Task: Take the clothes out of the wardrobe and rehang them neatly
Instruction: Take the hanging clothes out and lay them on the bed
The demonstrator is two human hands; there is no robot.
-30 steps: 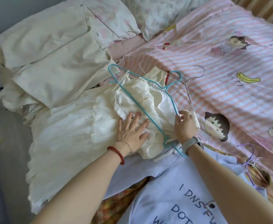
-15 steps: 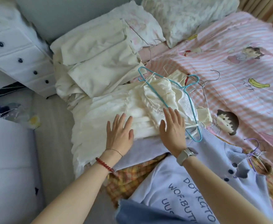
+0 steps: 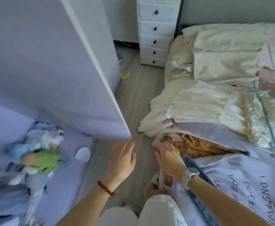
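Floor (image 3: 138, 101): running as a narrow strip between wardrobe door (image 3: 55, 66) and bed edge.
Clothes (image 3: 214, 111): lying piled on bed, cut off at right.
Left hand (image 3: 123, 158): hovering, fingers relaxed, blurred.
Right hand (image 3: 169, 156): fingers straight, touching plaid garment (image 3: 197, 146).

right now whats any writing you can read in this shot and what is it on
All of it is dark print on the pale blue top lying on the bed, cut off by the frame edge:
"I DNSFW" then cut off
"DOT K" then cut off
"WOFE B", blurred, unsure
"U", the rest hidden by the right forearm
No other text is visible.
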